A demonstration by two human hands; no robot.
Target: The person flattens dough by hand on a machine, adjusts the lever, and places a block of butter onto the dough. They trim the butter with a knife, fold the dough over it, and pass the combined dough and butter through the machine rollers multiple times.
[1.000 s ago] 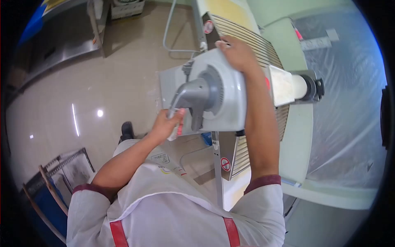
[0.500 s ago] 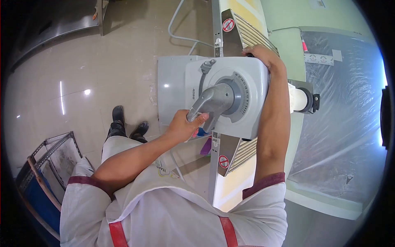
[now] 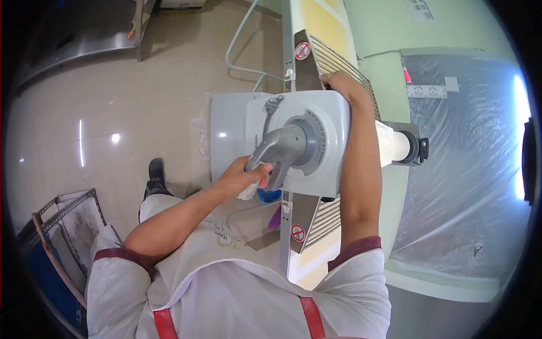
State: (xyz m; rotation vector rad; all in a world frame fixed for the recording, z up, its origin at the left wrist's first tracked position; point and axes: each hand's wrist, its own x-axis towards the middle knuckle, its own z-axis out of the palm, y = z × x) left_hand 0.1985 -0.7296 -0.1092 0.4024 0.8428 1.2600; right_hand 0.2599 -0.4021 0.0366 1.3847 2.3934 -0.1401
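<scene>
A white machine head (image 3: 333, 141) carries a round numbered dial (image 3: 320, 141) and a thick grey lever (image 3: 282, 146). My left hand (image 3: 246, 176) is closed around the lever's lower end, with a whitish cloth or wrap (image 3: 249, 190) showing below the fingers. Across the head's right side reaches my right arm. My right hand (image 3: 343, 86) is curled at the far edge of the head, beside the slatted metal guard (image 3: 339, 59); its fingertips and what they grip are mostly hidden.
A second slatted guard (image 3: 320, 219) is on the near side. Plastic sheeting (image 3: 457, 169) covers the right. A grey cable (image 3: 230, 53) hangs over the tiled floor. Metal counter (image 3: 96, 34) stands upper left, a rack (image 3: 62, 226) lower left. Something blue (image 3: 269, 195) is below the lever.
The machine appears slightly lower and further left in view. More of the whitish cloth and the blue item shows. One foot has gone out of sight. Both hands keep their places on the machine.
</scene>
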